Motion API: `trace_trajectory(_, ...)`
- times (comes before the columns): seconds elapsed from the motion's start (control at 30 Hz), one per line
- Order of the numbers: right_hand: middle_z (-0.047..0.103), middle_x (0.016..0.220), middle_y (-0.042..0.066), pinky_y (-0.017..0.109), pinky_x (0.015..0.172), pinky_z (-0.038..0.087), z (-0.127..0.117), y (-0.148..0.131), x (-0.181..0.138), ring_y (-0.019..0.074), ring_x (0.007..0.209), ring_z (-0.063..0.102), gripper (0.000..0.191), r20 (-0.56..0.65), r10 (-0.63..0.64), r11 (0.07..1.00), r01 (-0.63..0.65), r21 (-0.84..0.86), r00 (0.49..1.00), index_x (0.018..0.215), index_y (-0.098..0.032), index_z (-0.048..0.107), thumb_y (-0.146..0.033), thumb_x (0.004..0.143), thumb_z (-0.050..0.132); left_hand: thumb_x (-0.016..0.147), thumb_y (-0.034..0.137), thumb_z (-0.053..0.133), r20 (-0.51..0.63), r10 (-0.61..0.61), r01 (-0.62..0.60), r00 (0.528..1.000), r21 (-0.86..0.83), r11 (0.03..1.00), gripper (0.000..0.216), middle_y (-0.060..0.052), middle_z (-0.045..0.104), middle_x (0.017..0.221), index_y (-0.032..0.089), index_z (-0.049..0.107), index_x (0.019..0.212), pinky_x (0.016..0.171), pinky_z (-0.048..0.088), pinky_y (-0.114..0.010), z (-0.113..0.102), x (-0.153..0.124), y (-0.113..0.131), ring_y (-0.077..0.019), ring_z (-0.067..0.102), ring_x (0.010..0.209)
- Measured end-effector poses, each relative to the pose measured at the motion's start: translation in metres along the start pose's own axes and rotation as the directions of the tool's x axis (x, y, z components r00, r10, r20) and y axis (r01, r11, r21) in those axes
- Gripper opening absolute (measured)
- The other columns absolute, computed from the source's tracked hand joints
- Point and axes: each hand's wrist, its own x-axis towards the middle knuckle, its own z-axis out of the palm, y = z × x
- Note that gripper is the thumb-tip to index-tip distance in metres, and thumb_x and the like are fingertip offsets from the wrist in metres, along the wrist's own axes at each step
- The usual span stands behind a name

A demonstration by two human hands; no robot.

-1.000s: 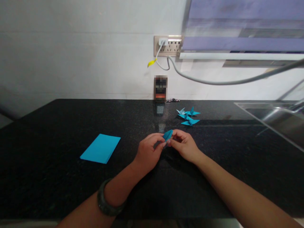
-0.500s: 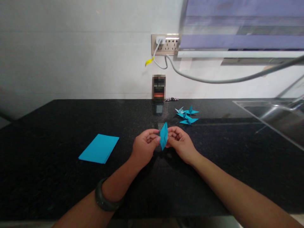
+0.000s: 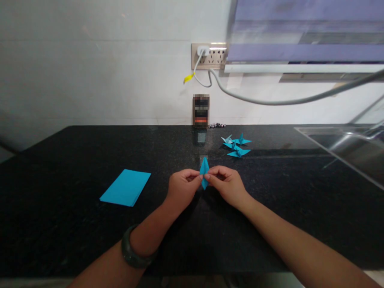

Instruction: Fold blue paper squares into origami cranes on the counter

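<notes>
A blue folded paper (image 3: 205,164), narrow and diamond-shaped, is held upright between my two hands above the dark counter. My left hand (image 3: 185,187) pinches its left edge between thumb and fingers. On the other side, my right hand (image 3: 228,185) grips the right edge, its thumb lying over the front of the paper. The fingertips behind the paper are partly hidden. To the left lies a stack of flat blue paper sheets (image 3: 126,187). Beyond my right hand, several folded paper cranes (image 3: 239,153) sit close together, one of them paler.
The black speckled counter (image 3: 75,240) meets a white wall. A phone-like object with a blurred front (image 3: 201,111) leans there beside a beaded string (image 3: 217,125). A metal sink (image 3: 345,146) is at the right. A grey cable (image 3: 270,103) hangs from the wall socket (image 3: 214,57).
The folded paper has turned from a slight tilt to nearly vertical and shifted a little left. My right hand has moved slightly down, and its thumb now presses on the paper's front.
</notes>
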Motion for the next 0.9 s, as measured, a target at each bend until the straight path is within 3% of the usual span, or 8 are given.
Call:
trace_trajectory(0.17,0.064,0.071,0.003,0.028,0.065,0.047,0.005,0.0,-0.003,0.0146,0.068,0.059,0.007,-0.07,-0.139,0.977,0.126,-0.17,0.988,0.066,-0.019,0.065,-0.023,0.071,0.064,0.069,0.028,0.061,-0.028,0.131,-0.121,0.991,0.22,0.968,0.014,-0.001,0.065,0.059,0.016,0.066,0.065,0.049,0.043,-0.022,0.0,-0.003,-0.003,-0.0132,0.059,0.053)
trace_trajectory(0.3,0.064,0.071,0.003,0.028,0.065,0.047,0.005,0.0,-0.003,0.0148,0.069,0.059,0.008,-0.096,-0.207,0.958,0.182,-0.223,0.974,0.065,-0.02,0.066,-0.022,0.073,0.063,0.073,0.028,0.057,0.032,0.188,-0.19,0.982,0.229,0.955,0.015,-0.003,0.069,0.068,0.017,0.068,0.074,0.055,0.047,-0.025,0.0,-0.003,-0.007,-0.0151,0.062,0.061)
trace_trajectory(0.47,0.064,0.077,0.004,0.028,0.066,0.048,0.002,-0.001,-0.001,0.0141,0.072,0.06,0.011,-0.048,-0.29,0.932,0.27,-0.242,0.956,0.074,-0.021,0.067,-0.019,0.076,0.056,0.071,0.025,0.058,0.04,0.053,-0.054,0.998,0.021,0.998,0.014,-0.004,0.069,0.069,0.015,0.067,0.076,0.058,0.05,-0.027,0.001,0.0,-0.006,-0.0166,0.064,0.063)
trace_trajectory(0.67,0.062,0.077,0.003,0.026,0.063,0.047,0.002,0.002,-0.001,0.0135,0.071,0.058,0.009,-0.04,-0.293,0.93,0.275,-0.243,0.955,0.076,-0.021,0.065,-0.017,0.075,0.057,0.066,0.021,0.062,0.037,-0.087,0.092,0.995,-0.143,0.986,0.01,-0.002,0.065,0.059,0.013,0.065,0.07,0.054,0.049,-0.024,0.002,0.001,0.002,-0.013,0.061,0.055)
trace_trajectory(0.9,0.058,0.073,0.002,0.023,0.053,0.041,0.002,-0.003,-0.004,0.0114,0.062,0.052,0.005,-0.046,-0.244,0.933,0.222,-0.282,0.969,0.072,-0.019,0.062,-0.017,0.074,0.057,0.064,0.03,0.067,0.063,-0.128,0.139,0.99,-0.241,0.96,0.019,-0.002,0.065,0.06,0.012,0.065,0.068,0.055,0.049,-0.023,0.004,-0.002,0.005,-0.0108,0.058,0.054)
